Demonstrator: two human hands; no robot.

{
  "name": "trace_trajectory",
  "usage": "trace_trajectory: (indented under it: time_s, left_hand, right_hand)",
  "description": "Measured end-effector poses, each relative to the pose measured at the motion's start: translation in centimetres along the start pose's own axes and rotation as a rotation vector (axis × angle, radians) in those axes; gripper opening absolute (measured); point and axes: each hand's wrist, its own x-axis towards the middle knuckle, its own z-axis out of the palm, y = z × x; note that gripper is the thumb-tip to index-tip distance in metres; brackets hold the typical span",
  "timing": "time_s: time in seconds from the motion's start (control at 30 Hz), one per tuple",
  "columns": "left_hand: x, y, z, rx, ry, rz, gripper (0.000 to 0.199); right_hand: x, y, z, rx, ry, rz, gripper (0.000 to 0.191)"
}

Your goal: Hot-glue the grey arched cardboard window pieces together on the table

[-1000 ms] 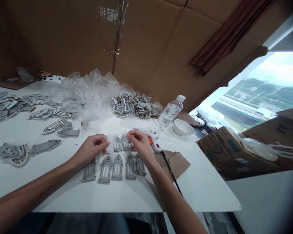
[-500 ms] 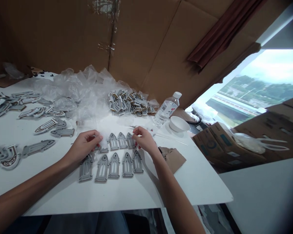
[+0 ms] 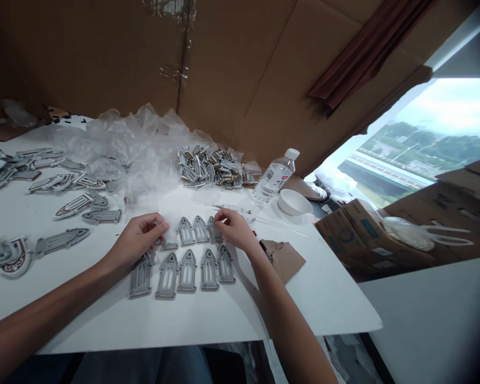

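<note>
Head view: right hand has its grip nearly closed, fingertips touching the back row's rightmost grey piece; we can't tell if it's pinched. Left hand has its grip curled, thumb near fingers; we can't tell what's inside. We see flat pointed-arch pieces with paler slots, front row of five, on the white table.

A brown cardboard wall spans the top, a dark red cloth hanging at upper right. Daylight fills the window at right, showing greenery and pale sky. Cardboard boxes are stacked below it. The white tabletop stretches across the lower frame.
</note>
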Motion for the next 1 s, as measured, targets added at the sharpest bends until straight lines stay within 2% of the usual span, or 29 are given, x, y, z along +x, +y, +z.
trace_trajectory:
  time_s: [0.2, 0.33, 0.47, 0.57, 0.73, 0.8, 0.87, 1.0]
  left_hand:
    - [-0.1, -0.1, 0.0, 0.007, -0.035, -0.004, 0.028]
    - [-0.2, 0.0, 0.0, 0.038, -0.103, 0.016, 0.028]
    - [-0.4, 0.4, 0.2, 0.074, -0.194, 0.065, 0.028]
    - [-0.6, 0.7, 0.4, 0.108, -0.261, 0.105, 0.03]
    - [-0.7, 0.8, 0.4, 0.143, -0.284, 0.091, 0.03]
    - [-0.7, 0.7, 0.4, 0.132, -0.27, 0.093, 0.03]
    - [-0.6, 0.7, 0.3, 0.122, -0.244, 0.091, 0.029]
    - [-0.6, 0.7, 0.2, 0.124, -0.182, 0.081, 0.027]
  right_hand:
    - [-0.2, -0.3, 0.0, 0.016, 0.041, 0.005, 0.014]
    - [-0.7, -1.9, 0.3, 0.093, 0.062, -0.032, 0.012]
    - [-1.6, -3.8, 1.3, 0.3, -0.015, -0.113, 0.023]
    - [-2.3, -4.6, 2.1, 0.423, -0.114, -0.152, 0.024]
    - [-2.5, -4.7, 2.3, 0.566, -0.2, -0.105, 0.023]
    - [-2.2, -4.4, 2.1, 0.653, -0.175, -0.07, 0.025]
    - [-1.8, -3.8, 1.8, 0.678, -0.093, -0.049, 0.026]
    - [-0.9, -2.3, 1.4, 0.389, 0.084, -0.047, 0.023]
